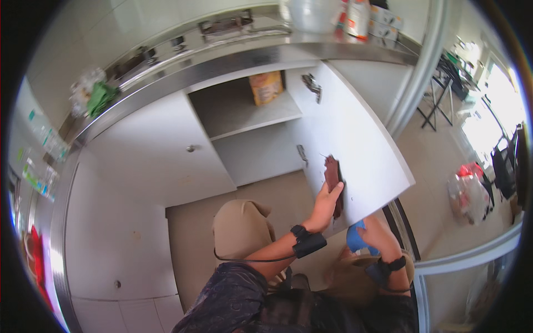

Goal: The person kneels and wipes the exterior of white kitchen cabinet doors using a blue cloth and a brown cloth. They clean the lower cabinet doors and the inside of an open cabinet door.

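A white cabinet door (358, 137) stands swung out on its metal hinges. My left hand (326, 204) holds a dark reddish-brown cloth (332, 172) against the inner face of this door, near its lower part. My right hand (377, 233) is beyond the door's bottom edge, beside a blue item (356, 238) that may be a cloth or glove; the door partly hides both, and the fingers' hold cannot be told. Inside the cabinet, a yellow packet (266, 88) stands on the shelf (258, 118).
Above runs a steel countertop (266, 56) with a gas stove (225, 27), a clear plastic tub (314, 16) and a green cloth (101, 98). A closed cabinet door (162, 154) is at left. At right are a sliding-door frame (424, 70) and a plastic bag (468, 193) on the floor.
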Action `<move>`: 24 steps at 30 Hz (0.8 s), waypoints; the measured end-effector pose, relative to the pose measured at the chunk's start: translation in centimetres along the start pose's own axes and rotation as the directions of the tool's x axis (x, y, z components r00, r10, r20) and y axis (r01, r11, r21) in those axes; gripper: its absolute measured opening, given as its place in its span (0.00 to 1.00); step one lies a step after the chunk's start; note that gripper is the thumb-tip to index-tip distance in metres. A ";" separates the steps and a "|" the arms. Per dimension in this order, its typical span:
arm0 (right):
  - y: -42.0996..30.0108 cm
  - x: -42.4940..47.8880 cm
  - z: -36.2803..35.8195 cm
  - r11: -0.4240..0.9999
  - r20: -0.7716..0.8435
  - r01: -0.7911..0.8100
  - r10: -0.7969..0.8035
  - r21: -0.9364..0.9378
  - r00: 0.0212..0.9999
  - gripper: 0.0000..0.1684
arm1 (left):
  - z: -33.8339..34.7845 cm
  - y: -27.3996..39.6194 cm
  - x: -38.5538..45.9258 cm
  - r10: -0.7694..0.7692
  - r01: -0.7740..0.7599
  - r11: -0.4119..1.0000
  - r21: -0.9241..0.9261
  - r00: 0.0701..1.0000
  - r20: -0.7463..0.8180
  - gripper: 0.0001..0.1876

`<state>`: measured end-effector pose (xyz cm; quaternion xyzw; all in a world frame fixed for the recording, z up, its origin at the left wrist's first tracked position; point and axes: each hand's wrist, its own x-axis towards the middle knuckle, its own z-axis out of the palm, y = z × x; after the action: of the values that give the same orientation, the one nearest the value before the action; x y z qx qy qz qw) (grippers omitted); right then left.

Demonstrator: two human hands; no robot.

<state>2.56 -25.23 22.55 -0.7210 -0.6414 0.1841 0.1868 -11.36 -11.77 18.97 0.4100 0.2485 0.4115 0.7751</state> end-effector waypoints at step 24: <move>-19.8 12.4 8.8 0.810 0.145 0.586 -0.584 0.032 0.799 0.25 | -16.5 17.1 -9.9 0.401 -0.423 0.906 0.009 0.853 -0.335 0.20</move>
<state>-17.50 -10.45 24.66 -0.4736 -0.8458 0.1656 0.1811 -36.01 -7.46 24.88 0.3537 0.2674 0.6383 0.6293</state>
